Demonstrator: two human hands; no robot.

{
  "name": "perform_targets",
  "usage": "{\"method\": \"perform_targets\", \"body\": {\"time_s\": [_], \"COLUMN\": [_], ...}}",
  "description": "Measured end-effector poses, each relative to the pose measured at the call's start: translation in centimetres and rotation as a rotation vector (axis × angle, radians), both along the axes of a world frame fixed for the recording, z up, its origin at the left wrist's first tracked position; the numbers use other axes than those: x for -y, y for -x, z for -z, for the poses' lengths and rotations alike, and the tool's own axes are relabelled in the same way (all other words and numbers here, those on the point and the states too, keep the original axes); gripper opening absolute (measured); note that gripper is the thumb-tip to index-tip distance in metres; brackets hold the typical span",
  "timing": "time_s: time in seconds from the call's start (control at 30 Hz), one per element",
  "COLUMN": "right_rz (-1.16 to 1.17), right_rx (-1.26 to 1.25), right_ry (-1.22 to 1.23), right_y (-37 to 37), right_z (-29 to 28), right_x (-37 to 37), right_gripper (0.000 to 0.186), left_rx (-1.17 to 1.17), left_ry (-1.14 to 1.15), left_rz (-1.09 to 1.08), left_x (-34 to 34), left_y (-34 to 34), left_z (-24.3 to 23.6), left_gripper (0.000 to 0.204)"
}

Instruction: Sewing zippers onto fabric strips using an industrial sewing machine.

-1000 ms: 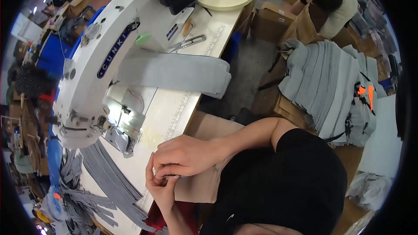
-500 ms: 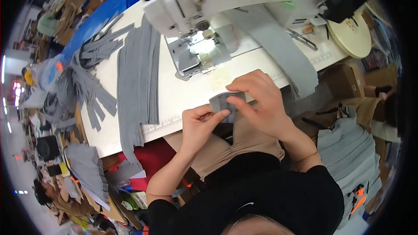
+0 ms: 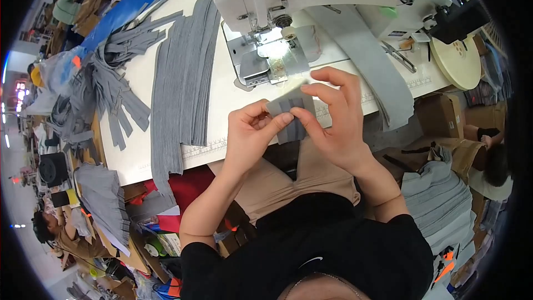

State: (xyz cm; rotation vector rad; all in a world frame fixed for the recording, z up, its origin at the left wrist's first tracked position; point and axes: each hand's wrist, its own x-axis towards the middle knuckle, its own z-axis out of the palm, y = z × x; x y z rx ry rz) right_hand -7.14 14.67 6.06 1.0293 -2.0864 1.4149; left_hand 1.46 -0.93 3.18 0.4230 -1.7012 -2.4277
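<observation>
A small piece of grey fabric with a darker folded strip (image 3: 291, 126) is held between both hands, just in front of the sewing machine. My left hand (image 3: 252, 133) pinches its left side, thumb pressed on the front. My right hand (image 3: 336, 122) grips its right side, thumb on the darker strip and fingers curled toward the top edge. Above them, the white sewing machine's lit needle area and plate (image 3: 272, 50) sit on the table. A stack of long grey strips (image 3: 183, 78) lies left of my hands, and a pale grey band (image 3: 388, 89) lies to the right.
Loose grey strips (image 3: 111, 83) and plastic bags lie at the left of the white table (image 3: 216, 155). Scissors (image 3: 400, 58) and a cream disc (image 3: 454, 64) are at the right. Fabric bundles (image 3: 436, 205) and cartons (image 3: 438, 116) flank me. Co-workers (image 3: 61, 233) are at the far left and right.
The view has swung round to face the machine. My hands have risen toward it with the grey piece, which now shows more of its face and darker strip.
</observation>
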Motion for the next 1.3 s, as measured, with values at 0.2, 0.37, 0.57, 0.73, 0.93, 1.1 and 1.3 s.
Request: {"method": "perform_targets", "body": {"time_s": [0.2, 0.37, 0.57, 0.73, 0.93, 1.1, 1.3], "right_rz": [-0.186, -0.293, -0.408, -0.225, -0.213, -0.208, -0.221], "right_rx": [0.09, 0.187, 0.384, 0.346, 0.339, 0.325, 0.311], "right_ry": [-0.27, -0.319, -0.266, -0.274, -0.311, -0.302, -0.36], "right_y": [0.9, 0.6, -0.3, 0.1, 0.1, 0.5, 1.0], "right_z": [-0.3, -1.7, -3.0, -1.6, -1.4, -1.2, -1.6], "right_x": [-1.5, -2.4, -1.6, -0.9, -0.5, -0.3, -0.2], "right_gripper": [0.016, 0.013, 0.008, 0.01, 0.013, 0.013, 0.014], "left_rx": [-0.024, -0.001, -0.005, -0.037, -0.056, -0.005, -0.053], "left_ry": [0.03, 0.071, 0.081, 0.038, -0.017, 0.002, -0.026], "left_rz": [0.016, -0.012, -0.013, -0.035, -0.057, -0.125, -0.093], "left_x": [0.5, 1.0, 0.2, -0.5, -0.6, -0.7, -0.5], "left_y": [-0.5, -0.6, -1.4, -1.5, -1.6, -1.3, -1.1], "left_z": [0.6, 1.1, 1.1, 1.5, 1.5, 1.1, 1.7], "left_gripper": [0.008, 0.006, 0.013, 0.017, 0.02, 0.017, 0.01]}}
